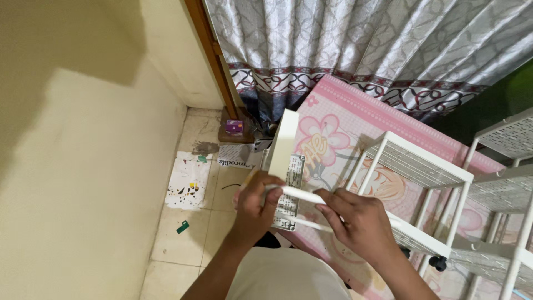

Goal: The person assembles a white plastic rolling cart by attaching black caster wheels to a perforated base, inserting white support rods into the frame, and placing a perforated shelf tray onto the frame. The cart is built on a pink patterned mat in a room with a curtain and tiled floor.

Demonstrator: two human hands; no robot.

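White tube (297, 194), thin & round, is held across the middle of the view, just above the person's lap, at a slight down-right slant. Its left end is wrapped by the left hand (255, 203), fingers curled & pressed round it. Its right part is pinched by the right hand (355, 219), thumb & fingertips closed on it. A 2nd white tube (302, 223) is seen just below, running between both hands; whether it is gripped can't be told.

Behind the tubes a white shelf panel (283, 147) is stood on edge, w/ a perforated mesh face (291, 191) turned toward the right. Touching or not betw. tube & panel can't be told.

To the right, a white wire-mesh rack (419, 166) is stood on a pink floor mat (355, 111) printed w/ flowers; a black caster (437, 262) is seen at its lower corner. A 2nd white rack (508, 189) is partly seen at the far right edge.

Floor: pale tiles (189, 233), grimy in places, w/ a stained white sheet (189, 180), a small green scrap (182, 226) & a printed paper (236, 156) lying on them. A small purple box (234, 126) is set on a brown base (230, 136) in the corner by a wooden door frame (214, 61). Left side is taken up by a cream wall (72, 166), part shaded. A grey patterned curtain (361, 44) is hung across the top, reaching down to the mat.
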